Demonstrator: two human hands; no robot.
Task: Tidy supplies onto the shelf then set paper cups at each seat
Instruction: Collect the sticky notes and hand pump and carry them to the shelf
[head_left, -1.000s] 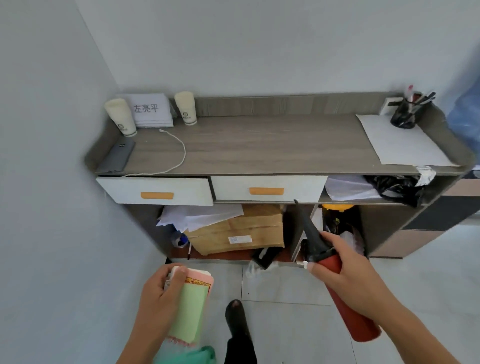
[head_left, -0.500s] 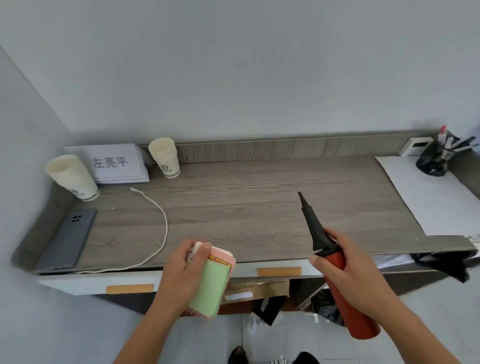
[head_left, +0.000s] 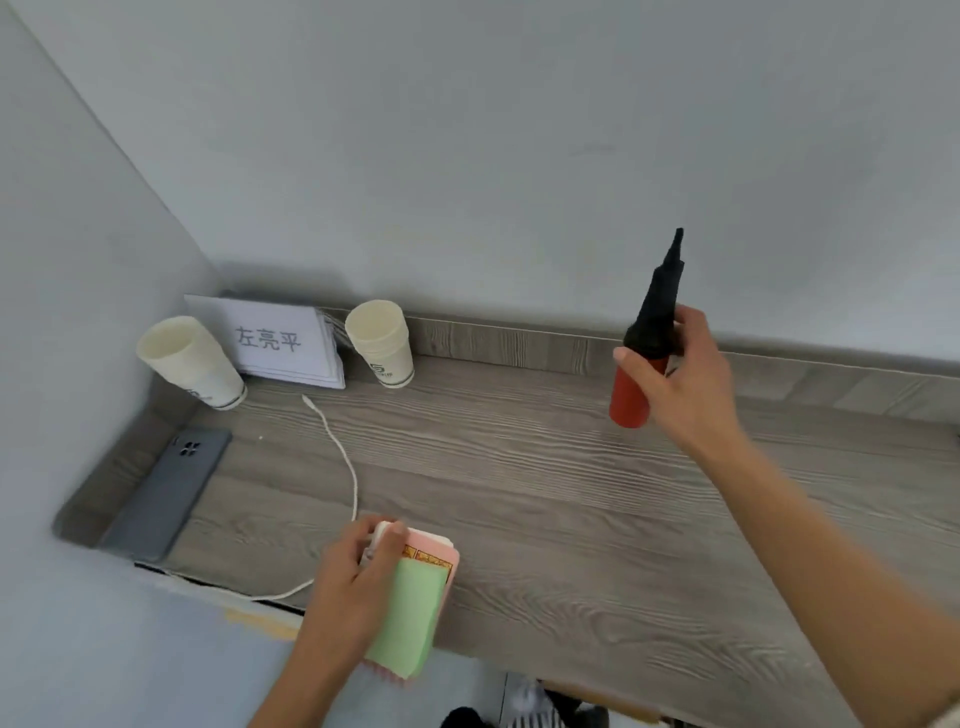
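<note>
My right hand (head_left: 680, 379) grips a red hand pump with a black pointed nozzle (head_left: 641, 358), held upright just above the back of the grey wooden shelf top (head_left: 545, 493). My left hand (head_left: 353, 582) holds a pink and green pack of paper (head_left: 415, 597) at the shelf's front edge. Two stacks of cream paper cups stand at the back left: one in the corner (head_left: 189, 364), tilted in this wide view, the other (head_left: 382, 351) beside a name card.
A white name card stack (head_left: 275, 343) leans between the cups. A grey phone (head_left: 166, 493) lies at the left end, with a white cable (head_left: 348, 467) trailing over the front edge. Walls close in on the left and behind.
My right hand has lifted the pump up and carried it forward over the shelf top to near the back wall. The view has moved closer and tilted up; my left hand reached the shelf edge.
</note>
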